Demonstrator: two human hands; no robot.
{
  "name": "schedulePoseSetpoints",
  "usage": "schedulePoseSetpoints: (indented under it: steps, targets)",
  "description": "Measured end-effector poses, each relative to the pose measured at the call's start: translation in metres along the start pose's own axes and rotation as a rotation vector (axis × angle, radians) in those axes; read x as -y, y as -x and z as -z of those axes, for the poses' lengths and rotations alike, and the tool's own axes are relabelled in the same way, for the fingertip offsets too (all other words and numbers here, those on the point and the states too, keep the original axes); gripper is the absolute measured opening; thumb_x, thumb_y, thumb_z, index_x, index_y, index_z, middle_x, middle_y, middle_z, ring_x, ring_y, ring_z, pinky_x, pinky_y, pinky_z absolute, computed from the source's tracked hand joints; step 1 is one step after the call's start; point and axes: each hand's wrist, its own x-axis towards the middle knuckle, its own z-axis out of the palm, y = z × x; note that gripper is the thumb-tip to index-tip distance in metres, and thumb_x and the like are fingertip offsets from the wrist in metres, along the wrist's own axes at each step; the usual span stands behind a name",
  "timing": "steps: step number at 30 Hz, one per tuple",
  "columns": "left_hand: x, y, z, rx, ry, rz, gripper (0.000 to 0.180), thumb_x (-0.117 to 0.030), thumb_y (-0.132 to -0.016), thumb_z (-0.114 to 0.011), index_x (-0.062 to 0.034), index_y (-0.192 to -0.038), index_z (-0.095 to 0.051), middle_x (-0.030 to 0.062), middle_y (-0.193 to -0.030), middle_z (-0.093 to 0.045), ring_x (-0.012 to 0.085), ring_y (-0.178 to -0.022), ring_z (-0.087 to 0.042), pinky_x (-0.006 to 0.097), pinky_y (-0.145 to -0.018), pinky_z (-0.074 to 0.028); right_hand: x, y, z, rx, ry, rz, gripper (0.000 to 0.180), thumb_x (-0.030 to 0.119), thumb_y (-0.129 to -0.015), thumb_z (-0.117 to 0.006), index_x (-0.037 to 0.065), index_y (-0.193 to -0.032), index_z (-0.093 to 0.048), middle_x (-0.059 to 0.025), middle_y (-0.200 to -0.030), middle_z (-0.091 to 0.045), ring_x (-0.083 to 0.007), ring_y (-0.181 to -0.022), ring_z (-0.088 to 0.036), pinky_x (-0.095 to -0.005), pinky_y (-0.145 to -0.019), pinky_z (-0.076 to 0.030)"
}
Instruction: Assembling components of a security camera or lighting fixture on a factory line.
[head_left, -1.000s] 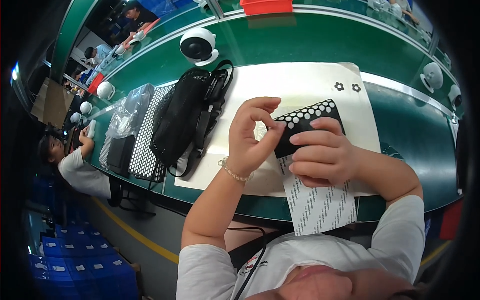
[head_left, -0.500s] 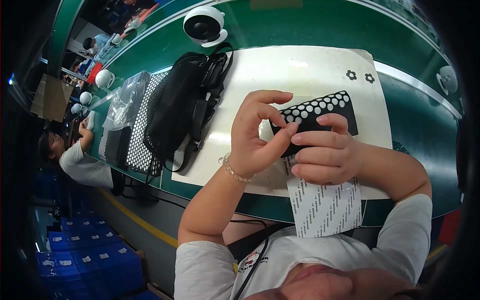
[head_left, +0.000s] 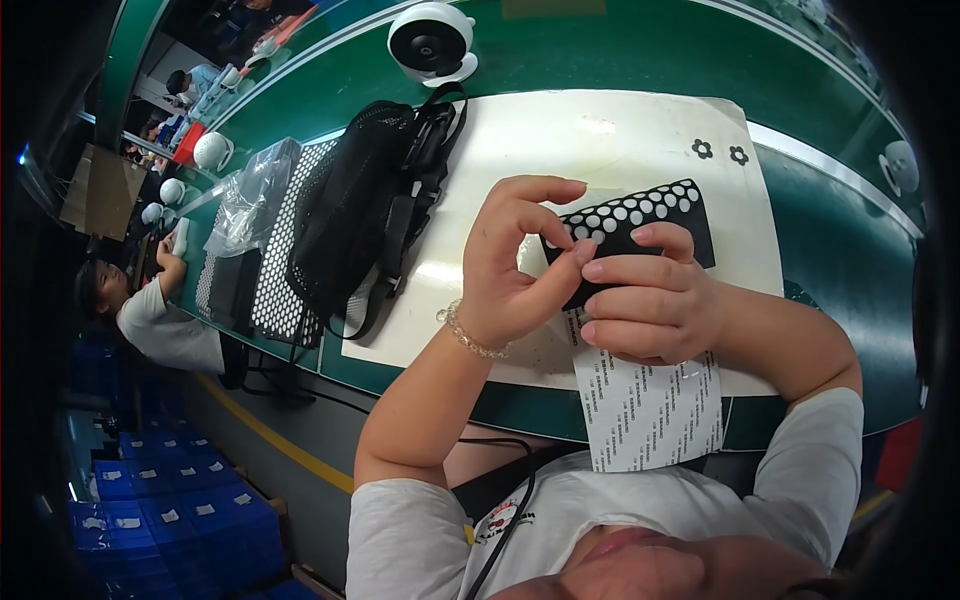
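A black sheet with rows of white round dots [head_left: 655, 204] lies at an angle on the white work mat, partly beneath my hands. My left hand [head_left: 515, 265] is closed in a pinch, thumb and forefinger meeting at the sheet's left end. Whatever sits between those fingertips is too small to make out. Against it, my right hand [head_left: 655, 305] is closed, its curled fingers over the sheet's lower part; what they grip is hidden. Below the right hand, a white printed paper strip [head_left: 650, 415] hangs past the table's near edge.
Left of the mat [head_left: 520, 125] lie a black mesh bag with straps [head_left: 350, 210], perforated sheets [head_left: 285, 265] and a clear plastic bag [head_left: 258, 205]. Two black flower-shaped pieces [head_left: 703, 149] lie at the mat's far right. White round-headed devices [head_left: 432, 45] stand on the green surface beyond.
The white devices on the far green surface have shifted rightward. My hands keep their pinched pose near the dotted sheet, with barely any movement.
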Motion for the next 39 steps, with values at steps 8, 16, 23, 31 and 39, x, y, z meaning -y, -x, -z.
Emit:
schedulePoseSetpoints:
  steps: [8, 16, 23, 31, 39]
  targets:
    - [-0.0016, 0.0011, 0.0007, 0.026, 0.009, 0.026, 0.019, 0.003, -0.066, -0.063, -0.0058, -0.075, -0.049, 0.0143, -0.105, -0.053, 0.0218, -0.097, -0.051, 0.034, -0.087, -0.039, -0.0002, -0.0009, 0.0006, 0.007, 0.0, -0.005, 0.015, 0.013, -0.075, -0.054, 0.015, -0.09, -0.057, 0.0007, -0.094, -0.055, -0.0169, -0.101, -0.053, -0.0391, -0.094, -0.026]
    - [-0.0024, 0.0008, 0.0, 0.029, -0.012, 0.003, 0.02, 0.004, -0.066, -0.063, -0.0058, -0.075, -0.049, 0.0145, -0.104, -0.054, 0.0218, -0.095, -0.052, 0.034, -0.084, -0.041, -0.0001, -0.0012, 0.0013, 0.006, -0.015, -0.013, 0.016, 0.012, -0.076, -0.054, 0.015, -0.091, -0.058, 0.0004, -0.095, -0.055, -0.017, -0.101, -0.052, -0.0385, -0.093, -0.027]
    - [-0.0024, 0.0001, 0.0007, 0.044, -0.022, -0.01, 0.021, 0.004, -0.065, -0.064, -0.0059, -0.076, -0.049, 0.0149, -0.103, -0.054, 0.022, -0.093, -0.053, 0.033, -0.082, -0.042, 0.0003, -0.0022, 0.0022, 0.012, -0.021, -0.01, 0.018, 0.013, -0.075, -0.055, 0.015, -0.093, -0.058, 0.0004, -0.096, -0.055, -0.0168, -0.099, -0.052, -0.0375, -0.091, -0.028]
    - [-0.0015, 0.0002, -0.0002, 0.053, -0.032, -0.024, 0.021, 0.004, -0.064, -0.064, -0.0062, -0.076, -0.05, 0.0148, -0.103, -0.054, 0.0219, -0.093, -0.053, 0.033, -0.081, -0.042, -0.0004, -0.001, 0.0026, 0.014, -0.029, -0.002, 0.019, 0.013, -0.075, -0.054, 0.014, -0.094, -0.058, 0.0002, -0.097, -0.055, -0.0167, -0.098, -0.052, -0.0364, -0.089, -0.029]
    - [-0.0037, -0.0001, 0.0003, 0.056, -0.035, -0.016, 0.021, 0.003, -0.064, -0.064, -0.0063, -0.076, -0.05, 0.0147, -0.103, -0.054, 0.0218, -0.093, -0.053, 0.033, -0.081, -0.042, -0.0003, -0.002, 0.004, 0.026, -0.029, 0.005, 0.02, 0.013, -0.075, -0.055, 0.015, -0.095, -0.058, 0.0003, -0.098, -0.055, -0.0162, -0.098, -0.052, -0.0362, -0.089, -0.029]
